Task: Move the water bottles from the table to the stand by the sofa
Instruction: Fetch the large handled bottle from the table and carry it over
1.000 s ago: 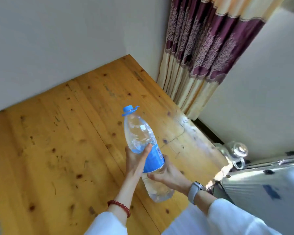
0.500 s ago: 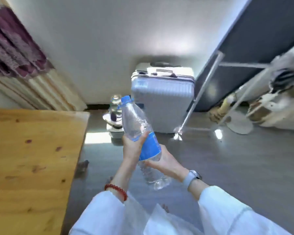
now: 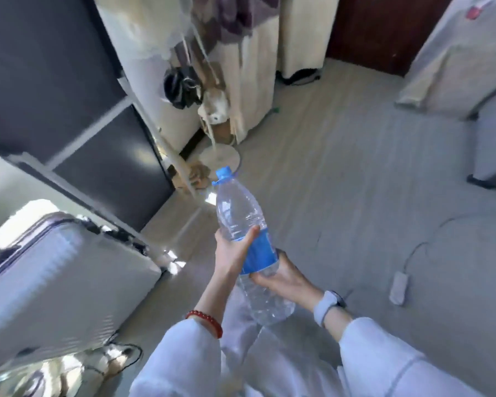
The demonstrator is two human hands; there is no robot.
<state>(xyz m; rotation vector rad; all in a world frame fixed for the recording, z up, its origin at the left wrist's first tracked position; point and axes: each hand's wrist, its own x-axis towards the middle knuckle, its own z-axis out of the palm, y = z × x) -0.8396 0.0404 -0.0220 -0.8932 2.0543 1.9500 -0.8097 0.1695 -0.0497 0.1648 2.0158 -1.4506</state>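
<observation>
A clear plastic water bottle (image 3: 242, 219) with a blue cap and blue label is held tilted in mid-air in front of me, cap pointing up and away. My left hand (image 3: 229, 250) grips its middle, thumb across the top edge of the label. My right hand (image 3: 281, 277) cups and grips the lower body from underneath. The table and the stand are out of view.
A silver suitcase (image 3: 58, 279) stands at the lower left. A white rack with hanging clothes and a round fan base (image 3: 219, 159) lie ahead. A power strip (image 3: 398, 287) with its cord lies on the grey floor at right. A sofa (image 3: 455, 58) shows at upper right.
The view has swung right, away from the wooden table and past the suitcase, toward the open floor. Both hands keep the same hold on the bottle.
</observation>
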